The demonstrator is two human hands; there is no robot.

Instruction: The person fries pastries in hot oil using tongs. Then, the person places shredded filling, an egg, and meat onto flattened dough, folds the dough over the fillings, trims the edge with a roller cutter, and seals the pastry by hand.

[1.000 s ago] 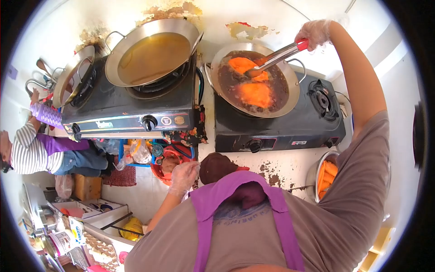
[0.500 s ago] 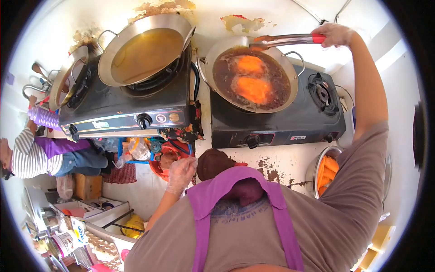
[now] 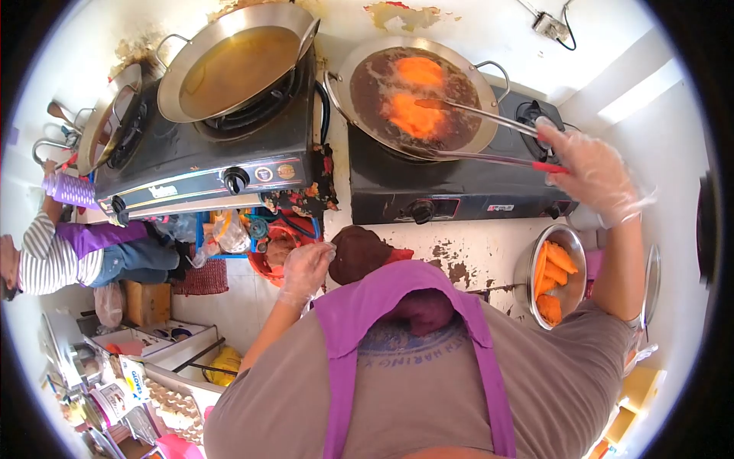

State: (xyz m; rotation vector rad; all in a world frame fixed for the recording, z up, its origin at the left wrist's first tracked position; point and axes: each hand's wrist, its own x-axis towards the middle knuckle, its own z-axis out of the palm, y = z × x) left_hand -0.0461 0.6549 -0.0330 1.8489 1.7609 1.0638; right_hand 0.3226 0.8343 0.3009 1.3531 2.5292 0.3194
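Observation:
My right hand (image 3: 589, 172), in a clear plastic glove, grips metal tongs (image 3: 493, 117) with red handle ends. The tongs are spread: one arm reaches over the nearer orange battered piece (image 3: 414, 118), and the other crosses the near rim of the pan (image 3: 359, 115). A second orange piece (image 3: 420, 71) lies farther back in the bubbling dark oil. My left hand (image 3: 304, 271), also gloved, is held low with its fingers curled together beside a dark brown, cloth-like item (image 3: 358, 256). Whatever those fingers hold, if anything, is hidden.
A wide pan of yellowish oil (image 3: 237, 73) sits on the left stove (image 3: 191, 153). At right, a steel bowl (image 3: 575, 298) holds several orange pieces (image 3: 558, 260). Another person (image 3: 65, 252) in a striped top stands at far left, near a third pan (image 3: 95, 126).
My right hand has brought the tongs nearer and down from the pan's far rim to the nearer orange piece, and their arms have spread. My left hand stays about where it was.

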